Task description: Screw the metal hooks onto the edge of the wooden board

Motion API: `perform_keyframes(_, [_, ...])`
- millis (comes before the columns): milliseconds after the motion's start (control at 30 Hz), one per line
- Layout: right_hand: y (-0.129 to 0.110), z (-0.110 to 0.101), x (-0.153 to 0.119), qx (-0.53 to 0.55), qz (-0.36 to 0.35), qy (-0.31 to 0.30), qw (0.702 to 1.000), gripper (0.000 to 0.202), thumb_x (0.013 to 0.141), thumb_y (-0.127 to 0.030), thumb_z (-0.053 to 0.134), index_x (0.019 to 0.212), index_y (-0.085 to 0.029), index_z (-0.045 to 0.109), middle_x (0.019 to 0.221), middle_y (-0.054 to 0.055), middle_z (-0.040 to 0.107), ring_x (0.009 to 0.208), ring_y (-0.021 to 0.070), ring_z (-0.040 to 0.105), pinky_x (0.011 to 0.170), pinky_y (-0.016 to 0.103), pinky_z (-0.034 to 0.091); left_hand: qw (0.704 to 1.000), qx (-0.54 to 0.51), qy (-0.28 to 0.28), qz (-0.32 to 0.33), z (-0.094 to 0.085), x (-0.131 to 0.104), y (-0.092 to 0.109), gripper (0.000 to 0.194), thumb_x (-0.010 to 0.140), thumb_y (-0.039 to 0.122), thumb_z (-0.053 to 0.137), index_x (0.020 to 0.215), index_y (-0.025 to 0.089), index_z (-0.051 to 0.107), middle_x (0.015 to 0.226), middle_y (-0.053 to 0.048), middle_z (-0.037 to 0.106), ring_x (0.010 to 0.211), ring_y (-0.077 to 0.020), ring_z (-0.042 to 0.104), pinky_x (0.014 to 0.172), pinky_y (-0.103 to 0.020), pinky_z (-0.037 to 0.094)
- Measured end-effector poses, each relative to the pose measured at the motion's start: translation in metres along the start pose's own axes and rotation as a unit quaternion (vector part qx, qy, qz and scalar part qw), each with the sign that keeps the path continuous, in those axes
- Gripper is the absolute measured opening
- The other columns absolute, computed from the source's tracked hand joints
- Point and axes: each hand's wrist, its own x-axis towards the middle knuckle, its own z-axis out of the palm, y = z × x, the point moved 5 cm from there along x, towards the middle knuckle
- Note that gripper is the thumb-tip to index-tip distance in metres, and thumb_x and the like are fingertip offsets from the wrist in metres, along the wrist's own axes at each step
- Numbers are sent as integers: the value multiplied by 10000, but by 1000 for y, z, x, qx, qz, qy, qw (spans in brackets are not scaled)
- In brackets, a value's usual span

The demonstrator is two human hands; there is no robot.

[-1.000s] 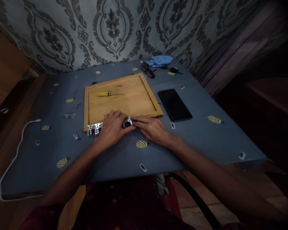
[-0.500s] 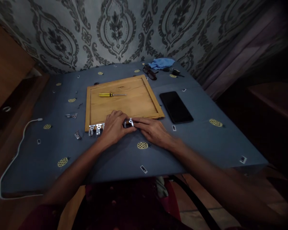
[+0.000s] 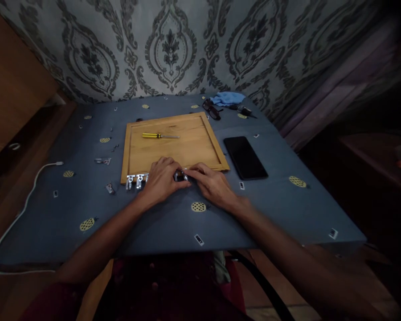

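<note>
A wooden panel [image 3: 177, 154] with a raised frame lies flat on the table. Silver metal brackets [image 3: 139, 180] line its near edge at the left. My left hand [image 3: 161, 180] rests over that edge, thumb and fingers closed about another metal bracket [image 3: 180, 175]. From the other side, my right hand [image 3: 214, 183] brings its closed fingertips against the same bracket; anything small between them is hidden. Part of the bracket row is covered by my left hand. A yellow-handled screwdriver [image 3: 160, 136] lies on the panel beyond my hands.
Loose metal brackets [image 3: 110, 188] and small screws [image 3: 115, 147] lie left of the panel. A black phone [image 3: 245, 157] is at its right. Glasses [image 3: 212, 109], a blue cloth [image 3: 227, 98] and keys [image 3: 243, 110] sit at the back. A white cable [image 3: 30, 196] runs along the left.
The view has shifted slightly. My right hand's fingers have bent more and its knuckles have risen at the bracket. My left hand keeps its place on the panel's edge.
</note>
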Motion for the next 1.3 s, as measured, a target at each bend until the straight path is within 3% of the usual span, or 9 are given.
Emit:
perform_keyframes(267, [4,2,2,-11,15,-11,1000,512,980,-89,437,1413,-285,626,1131,85,639,988,206,670,805,324,587,1000,5,2,4,1,0,0,351,869,527,749,978,196,707,1047,-75,672,1090,-283,579,926,-422,453])
perform_keyframes(867, [7,2,2,32,5,14,999,538,960,-67,435,1402,-298,635,1108,82,628,1005,211,657,868,362,595,1000,8,1,3,1,1,-1,355,899,550,702,986,205,700,1057,-74,681,1100,-286,585,933,-429,454])
perform_keyframes(1033, [4,-8,1,81,-12,77,994,586,916,-20,424,1395,-276,642,1026,68,632,937,200,648,840,353,580,1000,3,-1,-1,1,0,-1,390,823,536,794,1024,213,709,1054,-74,679,1117,-294,578,933,-422,454])
perform_keyframes(1167, [2,-23,5,103,15,129,986,504,970,-83,442,1381,-280,658,934,47,637,849,185,642,788,335,562,1000,-2,-6,-6,1,1,-1,385,828,531,791,1017,206,708,1064,-75,682,1125,-300,575,944,-429,447])
perform_keyframes(1300, [2,-29,33,69,32,78,994,428,984,-131,456,1328,-230,692,989,73,688,872,195,664,797,334,559,1000,-5,-9,-10,-1,1,-1,376,863,525,756,1046,200,713,1089,-87,687,1138,-306,580,943,-426,441])
